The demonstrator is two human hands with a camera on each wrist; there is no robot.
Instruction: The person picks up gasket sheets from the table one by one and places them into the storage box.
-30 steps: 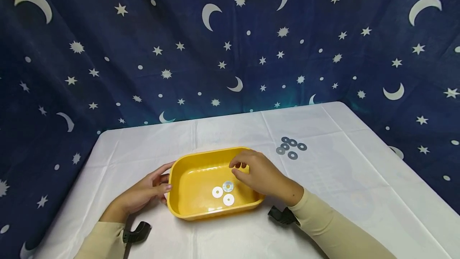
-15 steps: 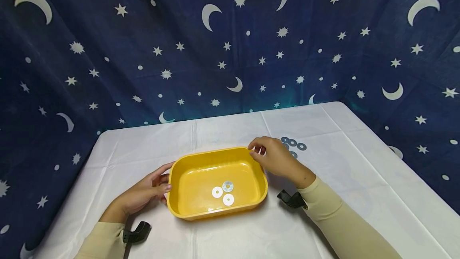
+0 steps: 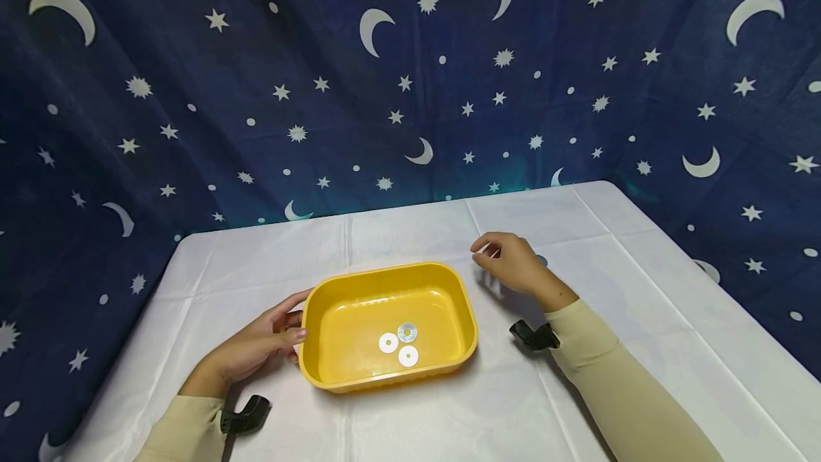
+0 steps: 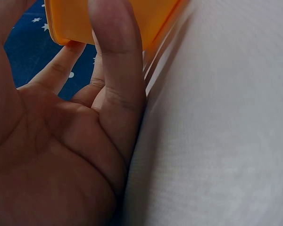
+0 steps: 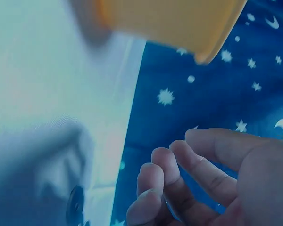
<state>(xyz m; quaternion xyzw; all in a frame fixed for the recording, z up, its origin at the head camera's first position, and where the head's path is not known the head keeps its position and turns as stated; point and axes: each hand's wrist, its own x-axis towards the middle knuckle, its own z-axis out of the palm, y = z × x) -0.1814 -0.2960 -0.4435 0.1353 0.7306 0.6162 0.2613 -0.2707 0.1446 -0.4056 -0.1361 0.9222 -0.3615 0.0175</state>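
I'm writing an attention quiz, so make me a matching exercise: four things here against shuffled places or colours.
1. left hand
2. three holed discs
3. right hand
4. backdrop

A. dark blue with moons and stars
B. over the white table, apart from the yellow tray
C. touching the tray's left end
D. inside the tray

Pairs: 1-C, 2-D, 3-B, 4-A

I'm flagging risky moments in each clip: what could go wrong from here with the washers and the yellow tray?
The right hand largely covers the loose washer in the head view, so a fumble there could be missed. That washer seems to lie on the white tablecloth and may slide if pinched. The left hand touches the yellow tray; a push could shift it and the three washers inside.
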